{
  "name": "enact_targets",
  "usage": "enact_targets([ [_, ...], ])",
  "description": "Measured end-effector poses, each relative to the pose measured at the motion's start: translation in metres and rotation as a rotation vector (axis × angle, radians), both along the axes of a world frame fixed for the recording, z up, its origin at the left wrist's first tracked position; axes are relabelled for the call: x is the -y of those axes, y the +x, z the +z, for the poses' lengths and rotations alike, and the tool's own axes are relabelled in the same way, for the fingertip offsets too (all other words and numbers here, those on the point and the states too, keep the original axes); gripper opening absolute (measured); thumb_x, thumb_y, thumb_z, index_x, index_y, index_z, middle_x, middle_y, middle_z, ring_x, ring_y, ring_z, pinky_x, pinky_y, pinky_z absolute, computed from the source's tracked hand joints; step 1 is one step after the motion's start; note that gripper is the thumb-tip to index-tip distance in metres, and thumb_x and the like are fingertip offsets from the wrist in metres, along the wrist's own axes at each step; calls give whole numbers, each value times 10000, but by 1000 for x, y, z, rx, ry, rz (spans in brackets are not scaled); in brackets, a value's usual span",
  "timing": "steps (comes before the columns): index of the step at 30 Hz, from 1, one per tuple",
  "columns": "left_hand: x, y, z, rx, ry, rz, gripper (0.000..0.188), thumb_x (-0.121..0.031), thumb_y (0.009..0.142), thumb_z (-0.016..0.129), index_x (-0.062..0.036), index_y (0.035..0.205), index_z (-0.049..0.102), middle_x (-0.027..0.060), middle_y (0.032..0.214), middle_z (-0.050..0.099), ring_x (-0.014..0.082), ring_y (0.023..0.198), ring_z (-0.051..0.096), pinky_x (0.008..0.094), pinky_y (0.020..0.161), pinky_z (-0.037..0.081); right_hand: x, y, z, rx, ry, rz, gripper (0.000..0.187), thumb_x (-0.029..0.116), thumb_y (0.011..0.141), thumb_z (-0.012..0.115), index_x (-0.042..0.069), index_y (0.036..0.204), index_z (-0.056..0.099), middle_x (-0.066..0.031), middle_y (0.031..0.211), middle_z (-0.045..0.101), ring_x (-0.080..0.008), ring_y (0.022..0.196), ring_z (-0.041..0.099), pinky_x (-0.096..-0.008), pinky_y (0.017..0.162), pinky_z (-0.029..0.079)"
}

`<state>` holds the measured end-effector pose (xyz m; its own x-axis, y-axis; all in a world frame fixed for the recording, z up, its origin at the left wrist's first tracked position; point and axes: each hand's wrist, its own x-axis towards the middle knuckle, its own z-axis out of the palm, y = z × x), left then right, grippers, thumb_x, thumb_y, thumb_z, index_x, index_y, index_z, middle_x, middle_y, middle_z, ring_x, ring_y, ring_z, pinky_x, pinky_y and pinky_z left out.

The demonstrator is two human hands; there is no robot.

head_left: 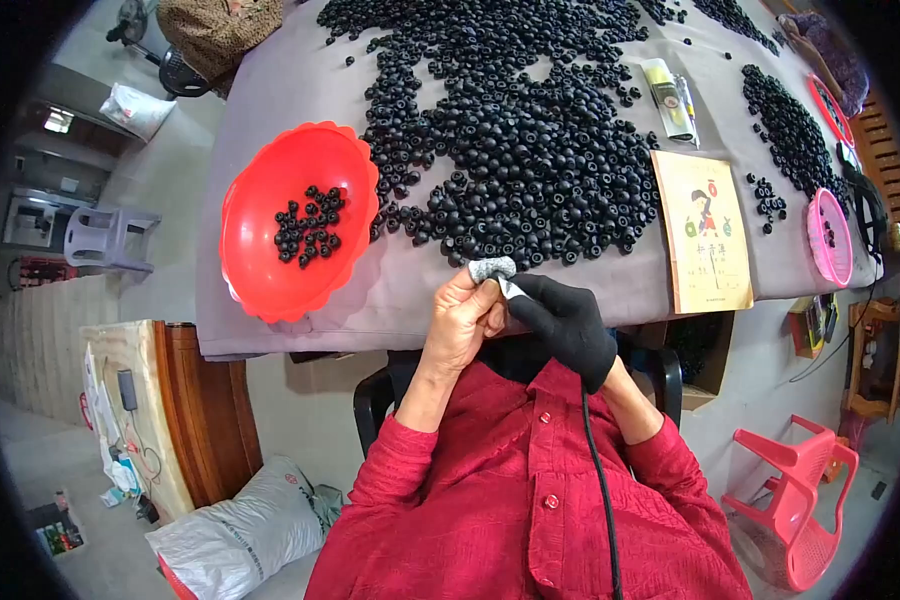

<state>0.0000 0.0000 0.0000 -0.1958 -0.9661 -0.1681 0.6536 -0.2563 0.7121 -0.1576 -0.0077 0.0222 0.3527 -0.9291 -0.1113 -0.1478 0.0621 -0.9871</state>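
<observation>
In front of my chest, close to the table's near edge, my two hands meet. My left hand [460, 315] is bare, its fingers closed around a small grey-and-white piece of what looks like cloth [492, 268]. A black glove covers my right hand [570, 325]; its fingers pinch the white end of the same piece. Whether the piece wraps a fingertip is hidden. Just beyond my hands spreads a large heap of small black bead-like parts with holes [540, 150]. To the left, a red scalloped bowl [250, 230] holds several of these parts.
A yellow-covered booklet [705, 230] lies right of the heap, below a pale packet [668, 100]. A pink basket [830, 235] sits at the table's right edge. A red plastic chair [795, 500] stands at lower right, a white sack [245, 535] at lower left. A black cord [600, 470] hangs down my front.
</observation>
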Motion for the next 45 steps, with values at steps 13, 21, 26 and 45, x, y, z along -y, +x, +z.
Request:
enact_targets([
  [13,-5,0,5,102,22,57,191,-103,880,522,-30,1043,590,10,671,561,66,510,494,181,434,370,0,2,8,-17,-45,-13,283,168,849,570,-4,1074,572,-75,870,641,-80,795,542,-264,718,462],
  [21,7,77,82,1013,-184,666,237,-28,837,560,-22,1071,595,-21,676,535,20,497,442,154,419,334,-1,0,5,-42,-17,-53,283,163,847,563,-14,1068,567,-81,864,638,-84,793,535,-264,721,456],
  [26,27,103,83,1207,-302,767,109,-27,809,600,18,907,586,-24,638,508,26,516,412,193,452,353,0,1,8,-37,-1,-48,287,168,846,569,-10,1070,566,-74,867,637,-76,798,529,-261,723,455],
  [45,74,35,27,1673,-403,365,289,-106,689,684,-37,959,608,103,737,495,260,658,528,361,607,435,-1,3,10,-19,-4,-48,294,161,841,579,-17,1075,566,-76,885,643,-82,803,542,-266,732,462],
])
